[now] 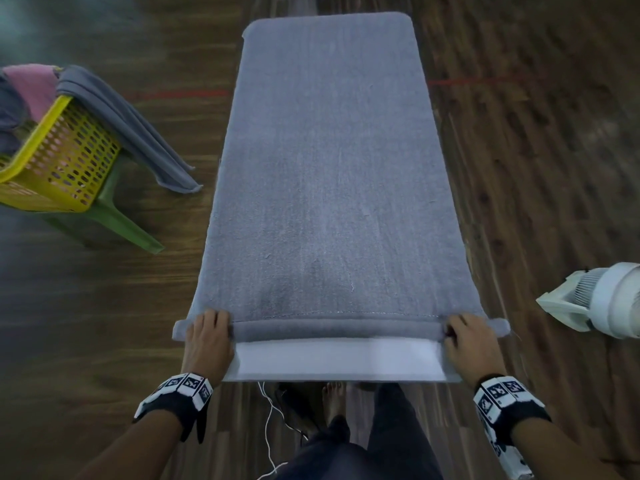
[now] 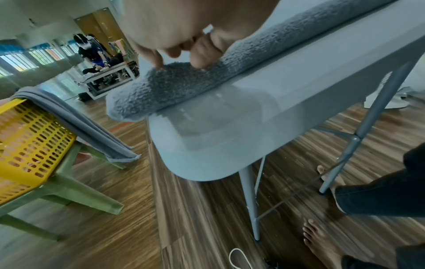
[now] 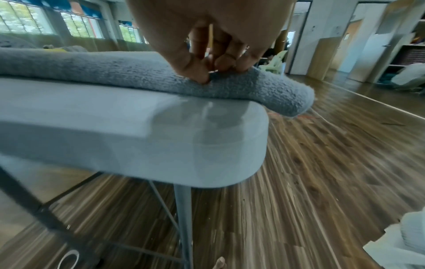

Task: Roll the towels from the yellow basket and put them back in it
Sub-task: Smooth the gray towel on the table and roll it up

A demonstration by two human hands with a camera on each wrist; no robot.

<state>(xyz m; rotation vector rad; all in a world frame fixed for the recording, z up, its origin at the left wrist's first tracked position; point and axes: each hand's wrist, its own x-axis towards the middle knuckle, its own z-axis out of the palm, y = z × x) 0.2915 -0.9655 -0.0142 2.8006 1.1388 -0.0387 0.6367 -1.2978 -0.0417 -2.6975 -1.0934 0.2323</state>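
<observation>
The grey towel (image 1: pixel 329 168) lies flat along the table (image 1: pixel 339 362), its long axis running from 6 to 12 o'clock, with only the near hem turned into a thin roll (image 1: pixel 336 329) lying crosswise from 9 to 3. I see my left hand (image 1: pixel 207 337) and right hand (image 1: pixel 469 341) each pinching one end of that roll, equally near, so I judge the push goes toward 12. The yellow basket (image 1: pixel 52 161) waits at 10 o'clock, another grey towel (image 1: pixel 138 133) draped over its rim
</observation>
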